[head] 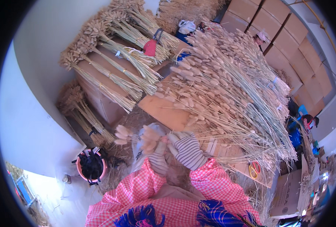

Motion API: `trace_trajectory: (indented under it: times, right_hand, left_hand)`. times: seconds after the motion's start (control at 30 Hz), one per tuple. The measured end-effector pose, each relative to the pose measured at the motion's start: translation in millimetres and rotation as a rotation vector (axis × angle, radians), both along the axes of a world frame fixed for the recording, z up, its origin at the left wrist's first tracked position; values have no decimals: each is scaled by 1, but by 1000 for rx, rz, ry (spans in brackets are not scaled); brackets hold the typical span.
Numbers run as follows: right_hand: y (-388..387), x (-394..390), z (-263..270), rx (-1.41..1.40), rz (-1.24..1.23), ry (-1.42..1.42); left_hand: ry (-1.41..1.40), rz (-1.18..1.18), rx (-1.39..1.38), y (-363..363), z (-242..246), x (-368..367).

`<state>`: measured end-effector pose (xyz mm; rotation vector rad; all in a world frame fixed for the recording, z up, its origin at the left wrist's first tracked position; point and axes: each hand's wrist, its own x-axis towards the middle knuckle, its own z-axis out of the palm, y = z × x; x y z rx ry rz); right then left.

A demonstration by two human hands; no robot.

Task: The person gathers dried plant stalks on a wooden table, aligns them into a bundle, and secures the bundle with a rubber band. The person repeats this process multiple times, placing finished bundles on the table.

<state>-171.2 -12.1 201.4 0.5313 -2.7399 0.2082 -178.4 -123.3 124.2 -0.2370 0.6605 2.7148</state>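
My left hand [157,160], in a striped fingerless glove, is closed around a few dried bunny-tail grass stems. Their fluffy heads [150,139] stick up to the left above the fist. My right hand [187,149], gloved the same way, is close beside it with bent fingertips near the left hand's fingers. Whether those fingertips pinch a stem is too small to tell. Just beyond the right hand, a large heap of loose bunny-tail grass [213,93] lies on a wooden board [165,110], its fluffy heads mostly towards the upper left.
Tied grass bundles [114,76] rest on cardboard boxes [100,99]; more bundles [85,119] stand below. A pink bucket [78,167] holds black strips. Scissors [254,169] lie at the board's right corner. Stacked cartons [287,42] and a person [260,39] are behind the heap.
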Motion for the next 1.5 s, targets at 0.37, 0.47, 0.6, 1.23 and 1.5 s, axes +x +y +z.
trace_trajectory:
  times: [0.37, 0.47, 0.6, 1.23, 1.5]
  right_hand:
    - [-8, 8, -9, 136, -90, -3]
    - [-10, 15, -8, 331, -94, 23]
    - [22, 21, 9, 121, -78, 199]
    - [80, 39, 25, 382, -101, 137]
    - [-16, 61, 29, 190, 282, 206]
  left_hand:
    - [57, -44, -69, 1, 24, 19]
    - [-38, -87, 54, -3, 12, 18]
    - [-12, -121, -72, -8, -12, 11]
    - [-49, -162, -203, -6, -44, 8]
    - [-176, -441, 549, -5, -35, 4]
